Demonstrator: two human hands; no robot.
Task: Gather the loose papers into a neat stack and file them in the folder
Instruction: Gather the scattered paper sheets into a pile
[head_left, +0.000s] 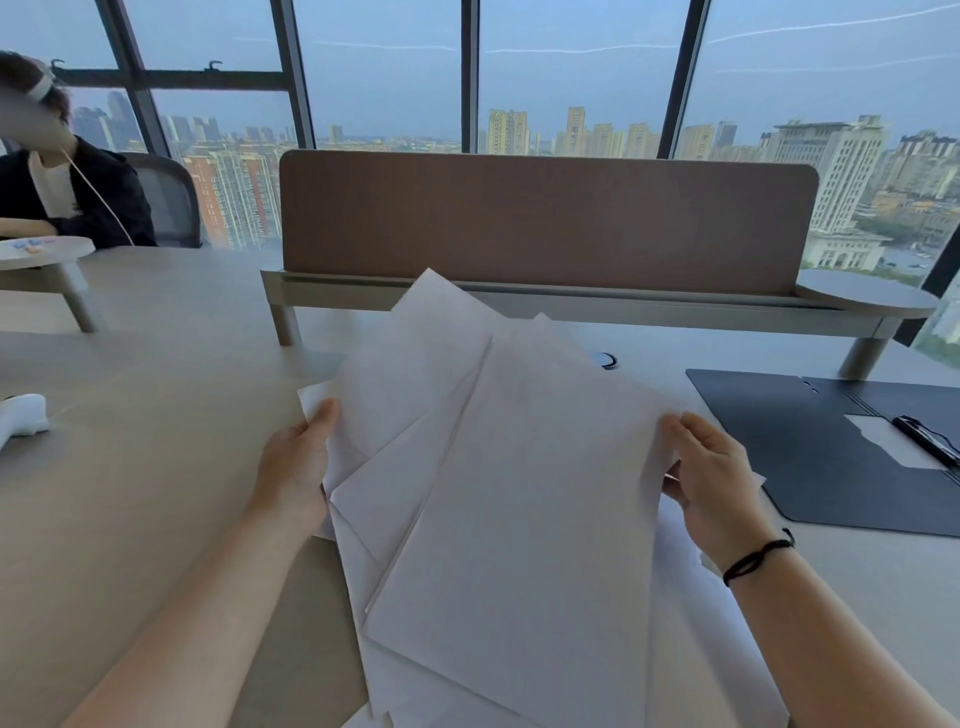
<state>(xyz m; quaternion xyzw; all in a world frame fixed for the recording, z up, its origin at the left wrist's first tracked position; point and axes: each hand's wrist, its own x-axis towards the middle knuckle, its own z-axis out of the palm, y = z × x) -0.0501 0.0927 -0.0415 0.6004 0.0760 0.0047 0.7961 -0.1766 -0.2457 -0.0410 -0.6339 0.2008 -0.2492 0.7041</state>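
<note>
Your left hand (296, 462) and right hand (714, 478) each grip an edge of the fanned white loose papers (509, 493), left of the open dark plastic folder (831, 447) on the beige table (145, 441). Tap the edges square before filing.

No legible text anywhere.

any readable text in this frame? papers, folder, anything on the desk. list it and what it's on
None readable.
Papers, held at the sides by the left hand and right hand: the faces in view look blank.
Open dark folder: no label visible; the pale sheet under its clip shows no print.
Round tray at far left: coloured marks, too blurred to read.
Buildings outside the window: no legible signs.
</note>
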